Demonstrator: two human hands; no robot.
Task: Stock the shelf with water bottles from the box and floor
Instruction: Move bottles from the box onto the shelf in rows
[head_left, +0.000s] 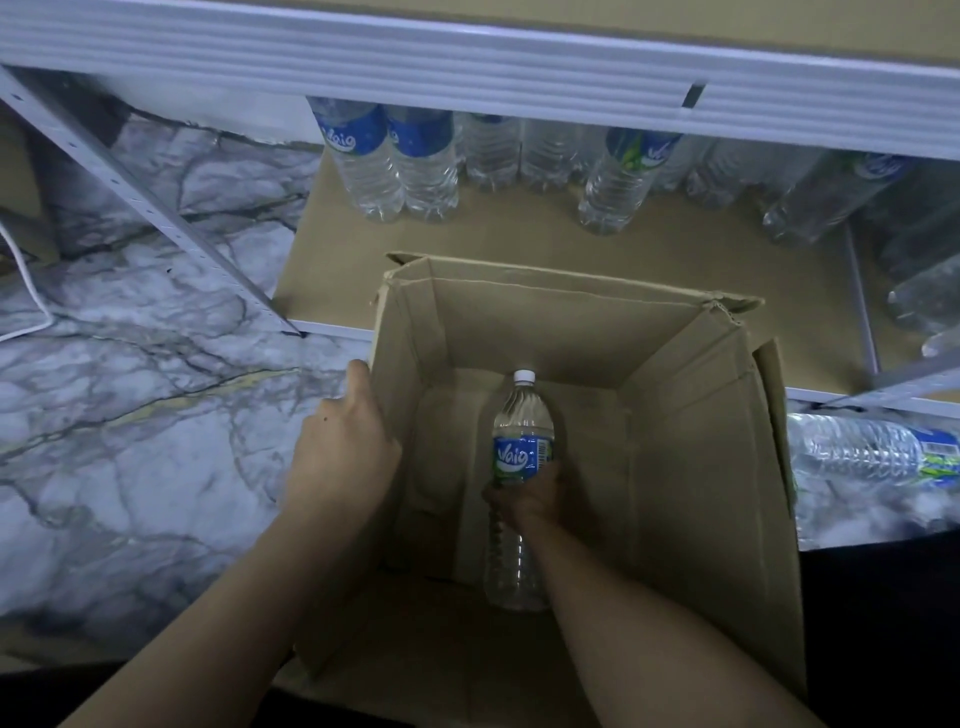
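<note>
An open cardboard box (691, 415) stands on the floor in front of the low shelf (519, 239). Inside it my right hand (524, 499) grips a clear water bottle (519, 447) with a blue label and white cap, around its middle. My left hand (343, 441) grips the box's left wall at the rim. Several water bottles (395, 166) stand at the back of the shelf. Another bottle (872, 452) lies on its side on the floor right of the box.
A white metal upper shelf beam (467, 57) overhangs the bottles. A slanted white upright (145, 202) stands at the left. Marble-patterned floor (130, 389) spreads to the left. More bottles (924, 291) crowd the shelf's right end.
</note>
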